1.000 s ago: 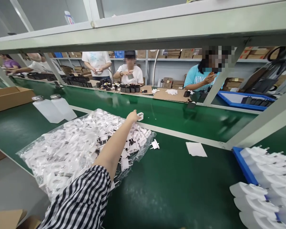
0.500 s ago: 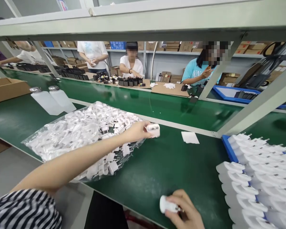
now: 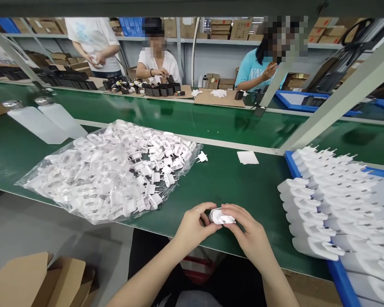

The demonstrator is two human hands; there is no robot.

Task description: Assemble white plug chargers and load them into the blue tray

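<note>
Both hands meet over the near edge of the green bench. My left hand (image 3: 192, 226) is closed on a white charger housing (image 3: 213, 217), gripping its left side. From the right, my right hand (image 3: 248, 228) pinches a white plug piece (image 3: 225, 218) against that housing. The two parts touch; whether they are fully joined, I cannot tell. To the left lies a clear plastic bag (image 3: 96, 194) spread under a heap of white plug pieces (image 3: 147, 168) with metal pins. One loose plug piece (image 3: 202, 157) rests beside the bag's right end.
On the right, a blue tray (image 3: 344, 283) holds rows of white chargers (image 3: 348, 204), pins upward. A white paper (image 3: 247, 157) lies on the bench. Two white bottles (image 3: 40, 123) stand back left. Metal posts (image 3: 326, 94) rise behind; several people work across. Cardboard boxes (image 3: 22, 281) sit below.
My left hand has come back from beside the bag with the charger housing. My right hand has moved up slightly, and the two parts now touch. The view has tilted down.
</note>
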